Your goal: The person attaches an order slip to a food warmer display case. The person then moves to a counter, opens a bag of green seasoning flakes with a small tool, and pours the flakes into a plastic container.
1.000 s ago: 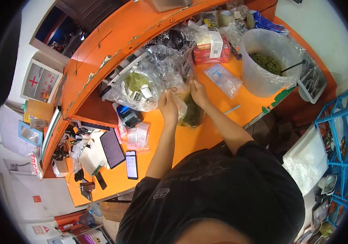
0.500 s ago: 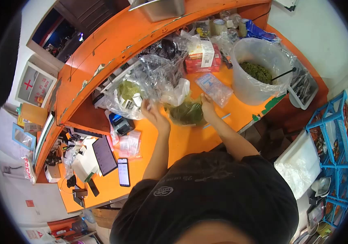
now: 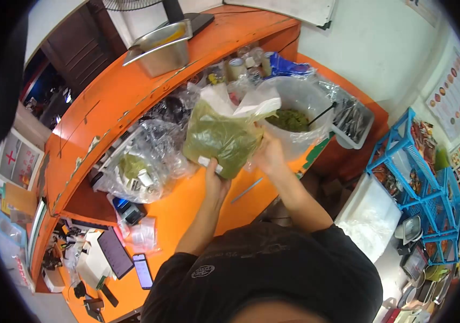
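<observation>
Raised over the orange counter is a clear plastic bag [image 3: 214,134] packed with something green, its loose whitish top open and folded over. My left hand [image 3: 216,180] grips its lower edge, thumb in front, near a small white label. My right hand [image 3: 269,153] is closed on the bag's right side; some of its fingers are hidden. Just behind stands a large translucent bucket [image 3: 290,141] with chopped green stuff [image 3: 292,121] and a black handle [image 3: 323,115] sticking out.
On the orange counter [image 3: 181,215] lie a blue straw-like stick [image 3: 247,190], a phone [image 3: 143,271], a tablet [image 3: 116,252] and a card terminal [image 3: 129,210]. Crumpled clear plastic [image 3: 160,148] fills the left back. A grey tray [image 3: 356,126] hangs beside the bucket; blue racks [image 3: 397,156] stand right.
The green-filled bag has been lifted off the counter toward me. My left hand has moved from beside it to grip its lower edge. The camera view has shifted.
</observation>
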A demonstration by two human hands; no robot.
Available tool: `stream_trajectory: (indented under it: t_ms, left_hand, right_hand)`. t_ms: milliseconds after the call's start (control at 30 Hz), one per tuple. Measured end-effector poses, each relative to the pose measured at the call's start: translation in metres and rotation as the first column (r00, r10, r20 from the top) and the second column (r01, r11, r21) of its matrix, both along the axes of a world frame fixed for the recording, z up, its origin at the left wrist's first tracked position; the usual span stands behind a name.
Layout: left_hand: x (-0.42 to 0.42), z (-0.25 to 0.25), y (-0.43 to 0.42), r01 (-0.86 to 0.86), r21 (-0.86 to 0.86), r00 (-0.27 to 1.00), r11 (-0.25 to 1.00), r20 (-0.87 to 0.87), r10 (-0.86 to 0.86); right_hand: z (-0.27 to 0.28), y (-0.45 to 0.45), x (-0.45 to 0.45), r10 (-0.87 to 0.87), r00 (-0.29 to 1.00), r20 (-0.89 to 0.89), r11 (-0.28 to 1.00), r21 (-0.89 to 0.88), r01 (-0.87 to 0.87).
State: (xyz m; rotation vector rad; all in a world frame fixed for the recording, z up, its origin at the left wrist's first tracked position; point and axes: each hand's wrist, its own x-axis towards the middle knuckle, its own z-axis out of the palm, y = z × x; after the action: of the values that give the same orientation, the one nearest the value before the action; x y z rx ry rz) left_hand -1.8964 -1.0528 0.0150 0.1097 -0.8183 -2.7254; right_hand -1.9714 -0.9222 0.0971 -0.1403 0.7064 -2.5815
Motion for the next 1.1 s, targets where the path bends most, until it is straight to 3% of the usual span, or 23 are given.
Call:
stream_trajectory:
  t_ms: [33, 100, 133, 167, 200, 233, 267, 300, 333, 367, 400, 433, 567, 667, 767, 867, 900, 1000, 1100]
  left_hand:
    - [-0.017, 0.009, -0.002, -0.002, -0.031, 1.000, 1.000, -0.021, 0.001]
    - [-0.049, 0.035, 0.000, -0.018, -0.089, 0.997, 0.996, -0.072, 0.012]
    - [-0.064, 0.054, 0.003, -0.032, -0.115, 0.994, 0.993, -0.104, 0.020]
    - [-0.078, 0.067, 0.004, -0.049, -0.140, 0.990, 0.989, -0.137, 0.029]
    - [-0.092, 0.074, 0.004, -0.050, -0.182, 0.989, 0.982, -0.144, 0.024]
    - [-0.106, 0.080, 0.005, -0.053, -0.222, 0.988, 0.974, -0.153, 0.019]
    - [-0.118, 0.085, 0.006, -0.057, -0.261, 0.987, 0.964, -0.162, 0.015]
    - [-0.132, 0.084, 0.004, -0.032, -0.273, 0.990, 0.962, -0.144, -0.008]
    - [-0.139, 0.083, 0.005, -0.030, -0.292, 0.993, 0.956, -0.120, -0.006]
    - [-0.145, 0.084, 0.007, -0.028, -0.313, 0.995, 0.949, -0.096, -0.002]
    - [-0.151, 0.085, 0.008, -0.025, -0.335, 0.998, 0.942, -0.069, 0.002]
    - [-0.154, 0.087, 0.012, -0.035, -0.327, 0.996, 0.944, -0.084, 0.008]
    - [-0.170, 0.072, 0.017, -0.078, -0.380, 0.993, 0.922, -0.108, 0.040]
    - [-0.178, 0.057, 0.018, -0.087, -0.397, 0.995, 0.914, -0.086, 0.057]
    - [-0.175, 0.071, 0.021, -0.119, -0.357, 0.992, 0.926, -0.089, 0.093]
    - [-0.179, 0.068, 0.019, -0.084, -0.290, 0.993, 0.953, -0.099, 0.058]
    - [-0.177, 0.073, 0.020, -0.068, -0.249, 0.995, 0.966, -0.090, 0.047]
    - [-0.174, 0.085, 0.028, -0.033, -0.171, 0.997, 0.985, -0.081, 0.020]
    - [-0.175, 0.094, 0.041, -0.021, -0.129, 0.997, 0.991, -0.074, 0.011]
  right_hand:
    - [0.014, 0.014, -0.008, -0.029, 0.997, -0.075, 0.999, 0.014, 0.030]
    - [0.055, 0.046, -0.029, -0.170, 0.984, -0.045, 0.966, 0.192, 0.175]
    - [0.036, 0.068, -0.073, -0.171, 0.940, -0.295, 0.953, 0.194, 0.234]
    - [0.041, 0.083, -0.096, -0.271, 0.908, -0.320, 0.897, 0.259, 0.359]
    - [0.046, 0.103, -0.119, -0.252, 0.835, -0.489, 0.794, 0.389, 0.467]
    - [0.047, 0.118, -0.140, -0.198, 0.815, -0.544, 0.703, 0.500, 0.505]
    - [0.040, 0.135, -0.163, -0.083, 0.642, -0.762, 0.466, 0.540, 0.701]
    - [0.029, 0.150, -0.186, 0.107, 0.448, -0.888, 0.213, 0.460, 0.862]
    - [0.024, 0.156, -0.199, 0.342, 0.266, -0.902, -0.016, 0.277, 0.961]
    - [0.034, 0.155, -0.194, 0.603, 0.410, -0.684, -0.212, 0.358, 0.909]
    - [0.049, 0.150, -0.177, 0.754, 0.540, -0.374, -0.419, 0.360, 0.834]
    - [0.055, 0.149, -0.166, 0.773, 0.635, -0.014, -0.606, 0.282, 0.744]
    - [0.012, 0.156, -0.171, 0.858, 0.512, 0.024, -0.512, -0.001, 0.859]
    - [0.018, 0.152, -0.174, 0.894, 0.446, 0.043, -0.447, 0.028, 0.894]
    - [0.052, 0.157, -0.173, 0.853, 0.522, -0.014, -0.520, 0.058, 0.852]
    - [0.085, 0.168, -0.157, 0.907, 0.285, -0.310, -0.310, -0.032, 0.950]
    - [0.097, 0.163, -0.149, 0.877, 0.383, -0.290, -0.387, 0.047, 0.921]
    - [0.085, 0.158, -0.151, 0.905, 0.249, -0.345, -0.232, 0.091, 0.968]
    - [0.066, 0.142, -0.146, 0.930, 0.114, -0.348, -0.014, 0.278, 0.961]
